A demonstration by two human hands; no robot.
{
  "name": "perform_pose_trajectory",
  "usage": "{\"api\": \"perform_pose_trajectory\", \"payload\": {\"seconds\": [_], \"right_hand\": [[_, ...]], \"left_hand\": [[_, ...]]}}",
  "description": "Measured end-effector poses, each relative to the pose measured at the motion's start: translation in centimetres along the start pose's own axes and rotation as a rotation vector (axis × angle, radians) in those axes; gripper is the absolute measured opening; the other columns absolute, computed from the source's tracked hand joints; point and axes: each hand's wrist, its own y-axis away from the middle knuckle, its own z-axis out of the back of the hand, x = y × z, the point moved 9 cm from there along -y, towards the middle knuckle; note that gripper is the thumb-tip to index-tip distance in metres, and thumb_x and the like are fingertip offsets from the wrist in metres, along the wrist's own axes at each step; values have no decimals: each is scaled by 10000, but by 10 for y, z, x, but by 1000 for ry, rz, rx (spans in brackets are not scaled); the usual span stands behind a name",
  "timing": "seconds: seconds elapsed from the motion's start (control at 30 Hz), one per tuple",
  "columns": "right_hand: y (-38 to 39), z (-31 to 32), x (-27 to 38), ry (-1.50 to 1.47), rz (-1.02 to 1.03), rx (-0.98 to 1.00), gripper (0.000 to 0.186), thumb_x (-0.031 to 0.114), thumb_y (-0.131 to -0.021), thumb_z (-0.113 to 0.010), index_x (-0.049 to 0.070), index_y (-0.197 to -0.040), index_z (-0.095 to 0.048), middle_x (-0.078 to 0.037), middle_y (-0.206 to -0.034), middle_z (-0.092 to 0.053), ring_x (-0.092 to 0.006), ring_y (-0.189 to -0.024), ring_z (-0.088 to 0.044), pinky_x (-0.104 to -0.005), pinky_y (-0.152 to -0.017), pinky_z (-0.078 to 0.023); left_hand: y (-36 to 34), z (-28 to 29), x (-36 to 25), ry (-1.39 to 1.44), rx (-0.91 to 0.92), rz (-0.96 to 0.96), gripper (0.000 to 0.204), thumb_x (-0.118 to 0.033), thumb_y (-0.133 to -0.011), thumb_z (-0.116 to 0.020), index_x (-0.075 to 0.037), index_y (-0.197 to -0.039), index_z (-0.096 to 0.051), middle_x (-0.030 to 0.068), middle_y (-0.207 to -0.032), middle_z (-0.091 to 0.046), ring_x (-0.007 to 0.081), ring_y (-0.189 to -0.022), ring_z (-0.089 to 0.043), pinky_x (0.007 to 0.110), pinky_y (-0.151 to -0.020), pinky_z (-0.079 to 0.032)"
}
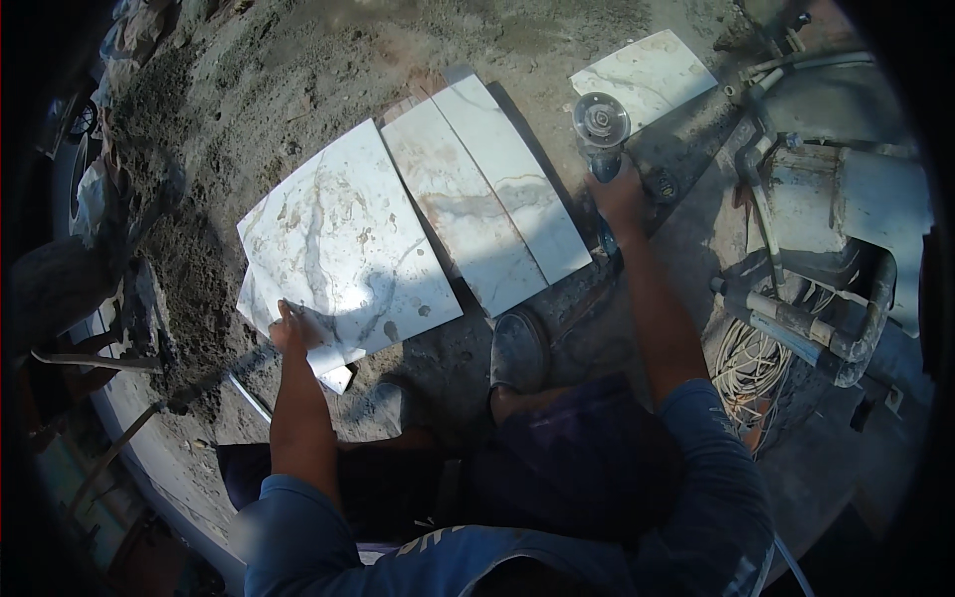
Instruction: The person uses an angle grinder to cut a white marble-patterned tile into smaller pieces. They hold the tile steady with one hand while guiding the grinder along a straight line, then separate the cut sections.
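Observation:
My right hand (619,194) is closed round the body of an angle grinder (605,164). Its round disc (602,119) faces up beside a small white marble-look tile piece (662,75). Over the near left corner of a large white marble-look tile (338,239) is my left hand (287,330), forefinger stretched out on or just above the surface. The other fingers are partly hidden. Brown dirt smears the large tile. To its right lie two narrower marble-look tile strips (458,199) (512,184), side by side.
Grey, sandy ground (298,60) surrounds the tiles. My shoe (519,348) stands close to the strips' near edge. At right are a coil of pale cable (751,363), pipes (796,323) and a worn whitish metal box (846,199). A small white offcut (336,379) lies near the large tile.

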Motion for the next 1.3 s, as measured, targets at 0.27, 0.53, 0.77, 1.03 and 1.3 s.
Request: {"api": "perform_pose_trajectory", "payload": {"seconds": [0.27,0.53,0.77,1.03,1.3], "right_hand": [[20,18,-13,132,102,-90,783,408,-816,-814,-31,-1383,-500,-273,-1236,-621,-463,-1125,-609,-506,-952,-515],[29,25,-7,318,70,-72,749,448,-877,-761,3,-1417,-495,-217,-1261,-615,-420,-1160,-601,-509,-969,-504],[33,29,1,369,52,-48,750,451,-875,-765,23,-1430,-496,-207,-1302,-598,-409,-1193,-587,-500,-1004,-485],[105,6,104,-184,470,-6,515,324,-854,-801,11,-1213,-608,-189,-1034,-638,-397,-931,-614,-456,-880,-510],[238,-106,169,-118,16,941,794,546,-927,-677,-90,-1370,-511,-296,-1246,-647,-442,-1200,-619,-511,-991,-506]], "left_hand": [[49,-9,-38,-21,78,61,1097,-932,-814,-451,124,-939,-718,284,-963,-720,431,-943,-684,510,-858,-514],[55,-13,-44,-35,84,69,1101,-927,-827,-429,123,-964,-730,313,-1020,-717,463,-999,-682,522,-906,-512],[46,-26,-34,-28,117,50,1137,-935,-841,-367,134,-962,-735,302,-970,-727,457,-984,-682,515,-913,-503],[45,-10,-37,75,83,85,1110,-927,-822,-445,136,-992,-716,267,-985,-724,421,-973,-677,514,-899,-502],[47,-15,-30,187,60,118,1042,-880,-887,-410,112,-878,-730,256,-855,-714,391,-834,-675,509,-802,-501]]}}
